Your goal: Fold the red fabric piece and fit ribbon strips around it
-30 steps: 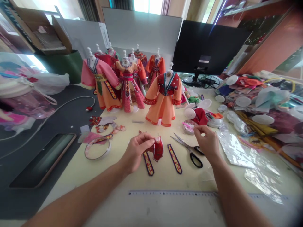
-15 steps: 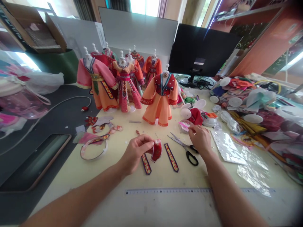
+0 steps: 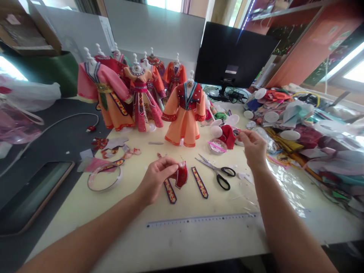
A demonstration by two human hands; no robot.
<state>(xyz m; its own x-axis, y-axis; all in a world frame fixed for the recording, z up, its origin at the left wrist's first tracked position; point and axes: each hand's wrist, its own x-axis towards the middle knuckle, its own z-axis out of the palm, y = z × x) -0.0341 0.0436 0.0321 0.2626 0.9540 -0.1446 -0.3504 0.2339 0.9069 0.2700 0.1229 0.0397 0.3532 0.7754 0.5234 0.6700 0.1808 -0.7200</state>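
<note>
Between the thumb and fingers of my left hand (image 3: 157, 175) is a small red fabric piece (image 3: 182, 175) with a pale beaded edge, held just above the table. My right hand (image 3: 255, 146) is raised at the right with its fingertips pinched; what they hold, if anything, is too small to make out. Behind those fingertips lies a red cloth (image 3: 227, 136). Black-handled scissors (image 3: 218, 171) rest half open between my hands. One patterned strip (image 3: 200, 182) lies left of the scissors, and another patterned strip (image 3: 170, 190) lies partly under my left hand.
Several dressed doll forms stand behind, the nearest in an orange dress (image 3: 183, 127). A ruler (image 3: 196, 219) lies along the front. At left are a ring-shaped band (image 3: 91, 181) and a tablet (image 3: 34, 193); at right, a fabric heap (image 3: 309, 132). A small round dish (image 3: 217, 151) sits behind the scissors.
My right hand has moved right and away from the small dish, its fingers still pinched. My left hand still holds the red fabric piece. The whole view has shifted slightly.
</note>
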